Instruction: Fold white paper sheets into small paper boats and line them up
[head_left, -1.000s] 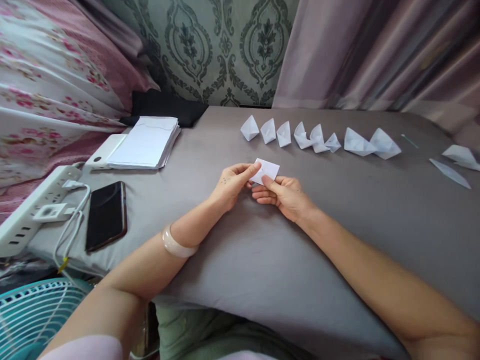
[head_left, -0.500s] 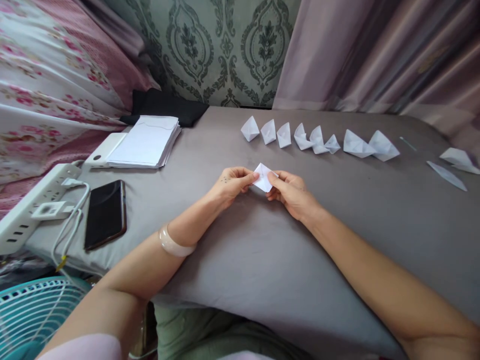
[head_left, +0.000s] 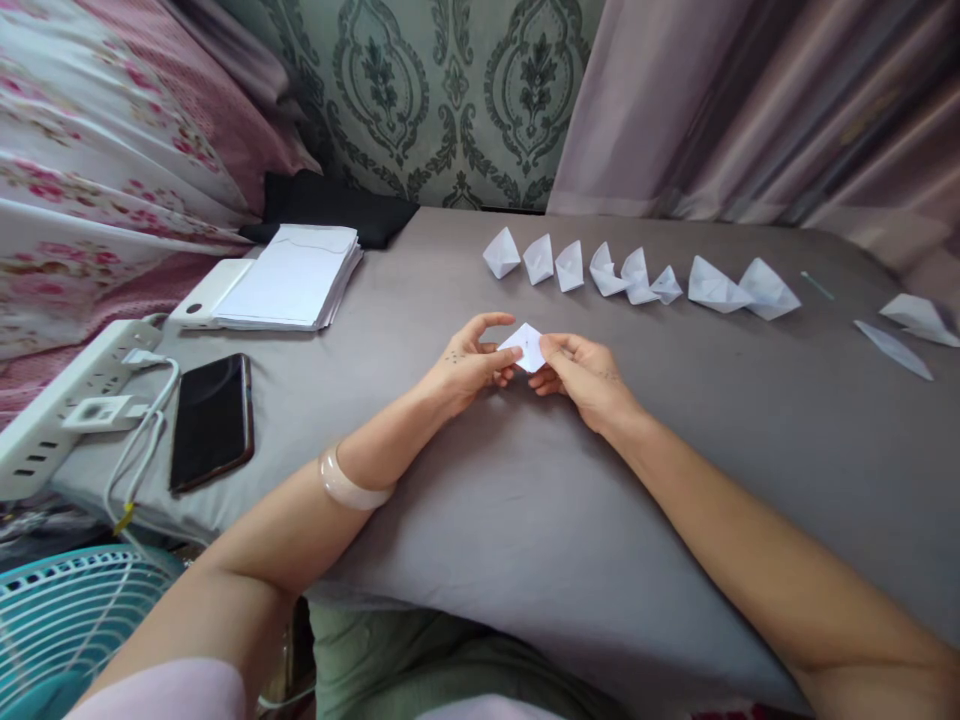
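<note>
A small folded piece of white paper (head_left: 529, 345), diamond-shaped with crease lines, is held up between both hands just over the grey cloth surface. My left hand (head_left: 476, 360) pinches its left corner with thumb below and fingers behind, the index finger lifted away from the paper. At the right corner, my right hand (head_left: 581, 375) grips the paper between thumb and fingers; some of those fingertips are hidden behind it. Beyond the hands stands a row of several folded paper boats (head_left: 568, 266), with two larger ones (head_left: 766, 288) at its right end.
On the left lie a stack of paper (head_left: 289, 275), a phone (head_left: 212, 423) and a white power strip (head_left: 75, 405) with cables. A teal fan (head_left: 75, 630) stands at lower left. Loose paper pieces (head_left: 892, 350) and a thin stick (head_left: 817, 286) lie at the right.
The folded paper has turned slightly and shifted a little up in view. My left index finger has lifted off it, and my right thumb has moved toward its right corner.
</note>
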